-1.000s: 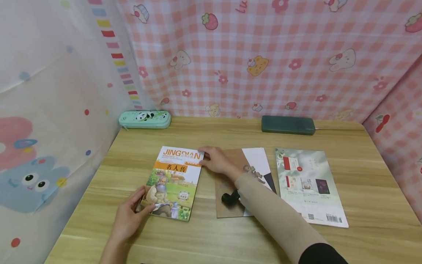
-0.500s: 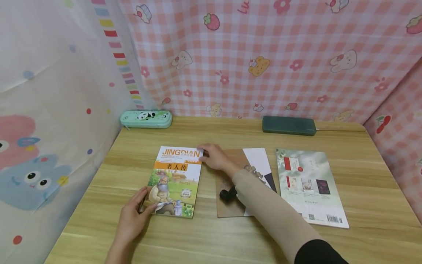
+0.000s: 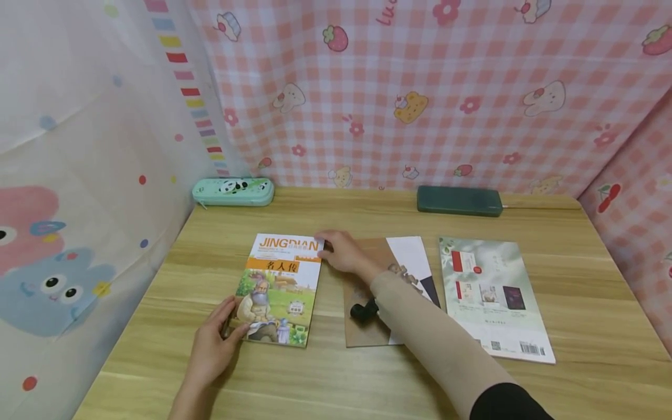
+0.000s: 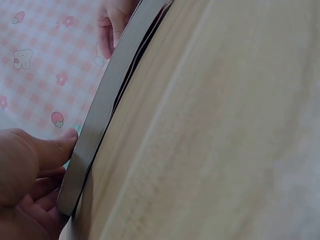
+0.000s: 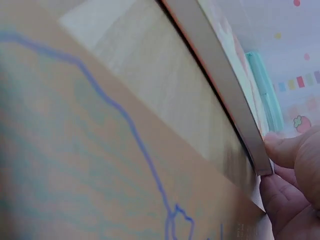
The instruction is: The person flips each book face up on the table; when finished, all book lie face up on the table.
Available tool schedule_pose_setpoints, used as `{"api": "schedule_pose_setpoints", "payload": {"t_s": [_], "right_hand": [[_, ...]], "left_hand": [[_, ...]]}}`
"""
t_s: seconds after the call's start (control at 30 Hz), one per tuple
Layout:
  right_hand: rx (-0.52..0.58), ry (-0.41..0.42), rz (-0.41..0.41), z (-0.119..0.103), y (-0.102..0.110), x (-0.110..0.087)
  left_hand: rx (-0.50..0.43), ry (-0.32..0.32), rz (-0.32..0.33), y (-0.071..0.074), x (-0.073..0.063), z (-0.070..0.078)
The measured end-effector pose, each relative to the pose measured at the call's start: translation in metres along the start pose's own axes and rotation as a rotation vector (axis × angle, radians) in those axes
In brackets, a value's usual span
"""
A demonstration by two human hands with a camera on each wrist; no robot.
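Observation:
An illustrated book [image 3: 278, 291] with orange "JINGDIAN" lettering lies face up on the left half of the wooden table. My left hand [image 3: 211, 344] holds its lower left corner, thumb on the cover and fingers at the side edge. At the upper right corner, my right hand [image 3: 343, 252] pinches the book between thumb and fingers. In the left wrist view, the left thumb [image 4: 55, 150] presses the top of the book's edge [image 4: 95, 130]. The right wrist view shows the right thumb [image 5: 287, 150] over the book's page block [image 5: 230, 85], fingers beneath the corner.
Under my right forearm lies a brown and white booklet [image 3: 362, 332], partly covered, with a black object on my wrist above it. A pale green magazine [image 3: 493, 315] lies further right. At the back are a mint panda pencil case [image 3: 233, 192] and a dark green case [image 3: 459, 201].
The book's lower end has shifted slightly right and away from me, so the book sits a little straighter. My left hand moved with it; both hands keep their hold.

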State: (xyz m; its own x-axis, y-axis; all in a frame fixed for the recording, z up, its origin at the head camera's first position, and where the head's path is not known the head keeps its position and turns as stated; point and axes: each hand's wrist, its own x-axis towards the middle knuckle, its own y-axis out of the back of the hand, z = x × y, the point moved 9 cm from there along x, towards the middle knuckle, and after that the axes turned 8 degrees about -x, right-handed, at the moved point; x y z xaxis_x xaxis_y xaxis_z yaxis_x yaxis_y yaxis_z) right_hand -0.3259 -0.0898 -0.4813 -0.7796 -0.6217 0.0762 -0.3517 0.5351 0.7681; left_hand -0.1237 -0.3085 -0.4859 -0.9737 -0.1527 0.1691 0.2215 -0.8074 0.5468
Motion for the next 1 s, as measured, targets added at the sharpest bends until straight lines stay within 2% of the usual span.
{"api": "schedule_pose_setpoints", "payload": {"t_s": [0.2, 0.37, 0.5, 0.77, 0.9, 1.0], "right_hand": [[-0.033, 0.068, 0.021, -0.008, 0.008, -0.007], [-0.023, 0.071, 0.05, -0.008, 0.019, -0.016], [0.007, 0.036, 0.051, -0.003, 0.027, -0.025], [-0.038, -0.042, 0.072, 0.016, 0.041, -0.041], [-0.084, -0.044, 0.096, 0.022, 0.048, -0.048], [-0.07, -0.03, 0.107, 0.024, 0.052, -0.052]], "left_hand": [[-0.01, 0.005, 0.007, 0.001, 0.003, 0.006], [0.005, -0.068, 0.074, 0.003, 0.005, 0.024], [-0.022, -0.12, 0.091, -0.002, 0.007, 0.04], [-0.092, -0.196, 0.042, -0.023, 0.017, 0.068], [-0.105, -0.211, 0.016, -0.036, 0.018, 0.076], [-0.102, -0.213, -0.018, -0.047, 0.017, 0.08]]}}
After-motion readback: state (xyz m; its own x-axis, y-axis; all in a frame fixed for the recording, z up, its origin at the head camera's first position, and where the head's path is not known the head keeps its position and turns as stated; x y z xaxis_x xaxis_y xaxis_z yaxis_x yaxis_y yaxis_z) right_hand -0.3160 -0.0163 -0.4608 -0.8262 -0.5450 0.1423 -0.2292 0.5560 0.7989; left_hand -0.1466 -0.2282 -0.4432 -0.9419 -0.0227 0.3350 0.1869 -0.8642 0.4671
